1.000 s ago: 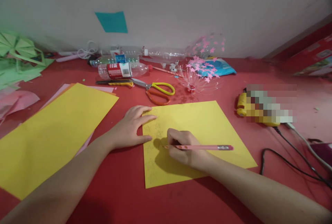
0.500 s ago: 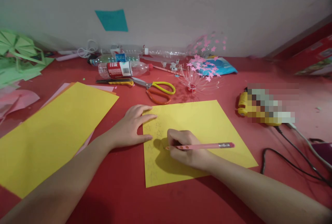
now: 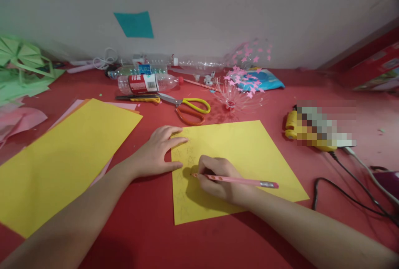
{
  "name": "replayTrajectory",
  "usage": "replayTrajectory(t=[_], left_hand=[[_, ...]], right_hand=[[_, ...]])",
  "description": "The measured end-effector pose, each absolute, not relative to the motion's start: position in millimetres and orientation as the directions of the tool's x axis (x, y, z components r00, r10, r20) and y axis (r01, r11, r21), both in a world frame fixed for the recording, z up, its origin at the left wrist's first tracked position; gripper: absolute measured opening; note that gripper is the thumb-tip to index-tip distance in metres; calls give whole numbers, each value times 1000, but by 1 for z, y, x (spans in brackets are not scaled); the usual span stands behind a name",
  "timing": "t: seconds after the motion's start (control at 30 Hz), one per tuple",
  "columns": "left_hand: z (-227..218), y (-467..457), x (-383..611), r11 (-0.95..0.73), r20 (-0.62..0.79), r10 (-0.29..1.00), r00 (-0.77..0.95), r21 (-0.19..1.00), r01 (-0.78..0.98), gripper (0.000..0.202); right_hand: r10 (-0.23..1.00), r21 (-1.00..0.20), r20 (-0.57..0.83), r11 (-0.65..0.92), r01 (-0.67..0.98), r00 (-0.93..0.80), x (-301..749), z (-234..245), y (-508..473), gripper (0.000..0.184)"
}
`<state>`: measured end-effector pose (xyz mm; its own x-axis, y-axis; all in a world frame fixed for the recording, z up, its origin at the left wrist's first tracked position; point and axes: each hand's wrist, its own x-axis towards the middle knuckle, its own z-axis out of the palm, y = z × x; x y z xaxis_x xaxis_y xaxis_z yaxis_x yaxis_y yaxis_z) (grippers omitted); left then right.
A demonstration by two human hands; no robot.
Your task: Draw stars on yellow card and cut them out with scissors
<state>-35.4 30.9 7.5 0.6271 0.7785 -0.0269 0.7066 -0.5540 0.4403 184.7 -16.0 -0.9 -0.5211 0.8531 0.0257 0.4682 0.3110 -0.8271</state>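
Note:
A yellow sheet of paper (image 3: 243,144) lies on the red table, with small star outlines drawn in pencil down its left side. My right hand (image 3: 220,179) grips a pink pencil (image 3: 246,181), its tip on the paper beside the drawn stars and its eraser end pointing right. Fingers spread, my left hand (image 3: 160,150) rests over the sheet's left edge; nothing is in it.
At left lies a stack of coloured paper (image 3: 68,156), yellow on top. Behind are scissors (image 3: 181,103), a utility knife (image 3: 140,98), plastic bottles (image 3: 140,82) and a cut bottle with pink stars (image 3: 238,82). A yellow device (image 3: 291,125) with cables lies right.
My right hand has shifted slightly left, carrying the pencil tip left and a little up; the eraser end has dropped lower. My left hand stays in place.

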Motion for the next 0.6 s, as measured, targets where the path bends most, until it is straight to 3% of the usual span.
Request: replayTrajectory(t=[0.6], left_hand=[[7, 31, -35, -555, -18, 781, 625, 438, 707, 59]], right_hand=[[836, -771, 153, 435, 466, -527, 182, 0, -18, 13]])
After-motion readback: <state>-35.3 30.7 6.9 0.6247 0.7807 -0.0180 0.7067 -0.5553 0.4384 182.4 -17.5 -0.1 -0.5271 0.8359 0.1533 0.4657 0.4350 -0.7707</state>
